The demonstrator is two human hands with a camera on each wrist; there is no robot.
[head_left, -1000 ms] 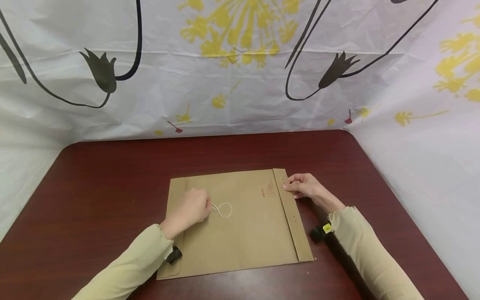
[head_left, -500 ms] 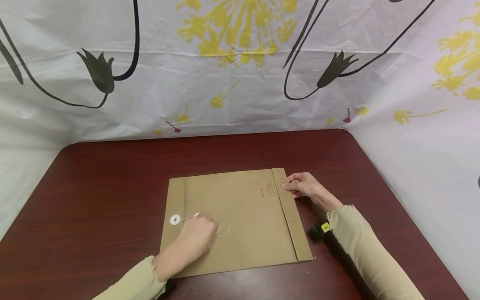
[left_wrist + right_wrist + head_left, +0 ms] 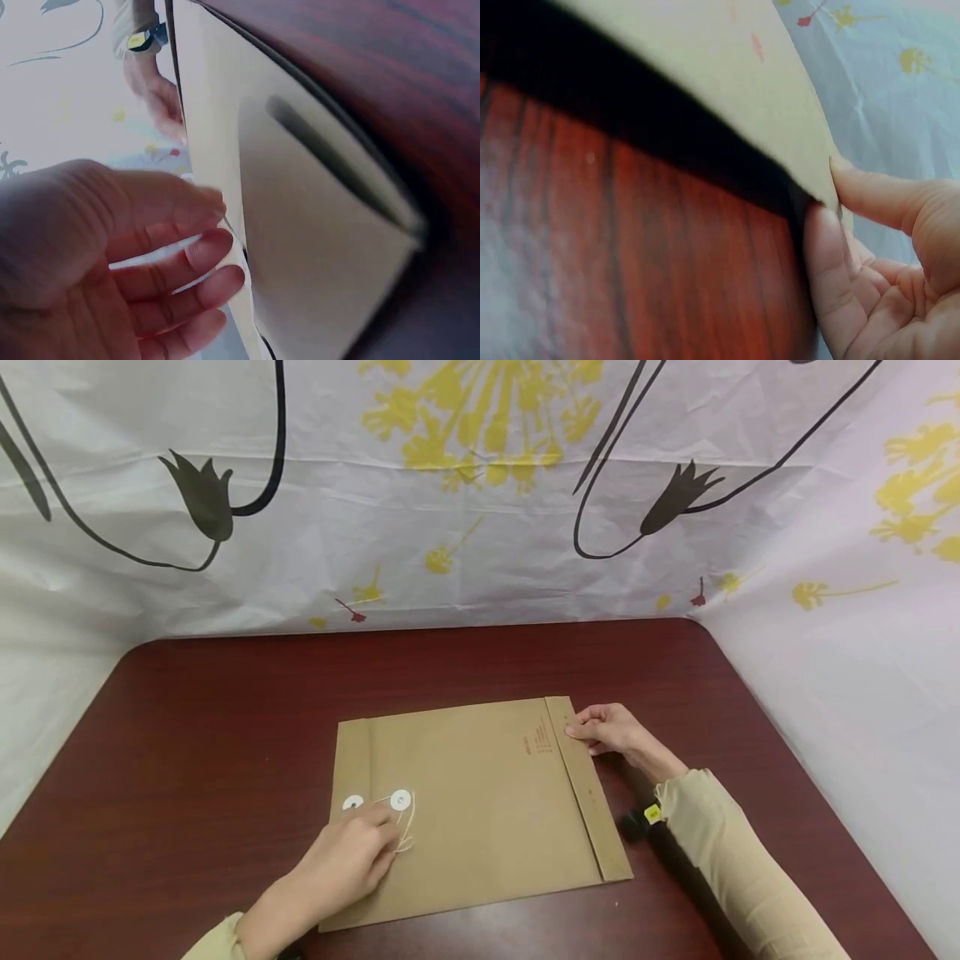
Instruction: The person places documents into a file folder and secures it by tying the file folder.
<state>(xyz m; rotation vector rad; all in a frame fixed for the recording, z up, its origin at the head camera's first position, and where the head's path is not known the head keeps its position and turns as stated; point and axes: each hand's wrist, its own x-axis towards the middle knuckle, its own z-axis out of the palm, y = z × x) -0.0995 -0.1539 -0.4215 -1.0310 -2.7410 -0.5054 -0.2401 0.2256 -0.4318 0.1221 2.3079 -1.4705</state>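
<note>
A flat brown paper envelope lies on the table, with two white button discs near its left end. Thin white string runs from one disc to the other and down to my left hand, which pinches it between thumb and forefinger just over the envelope's left flap. The left wrist view shows the left hand close to the flap, other fingers loosely curled. At the envelope's upper right edge, my right hand grips the folded strip. In the right wrist view, thumb and forefinger of the right hand pinch that edge.
The dark red wooden table extends around the envelope on all sides. Behind and to the right hangs a white patterned curtain. A dark wrist camera with a yellow label sits under the right wrist.
My left hand has moved down and to the left with the string, after passing over the middle of the envelope. Both white discs now show. My right hand has kept its grip on the edge.
</note>
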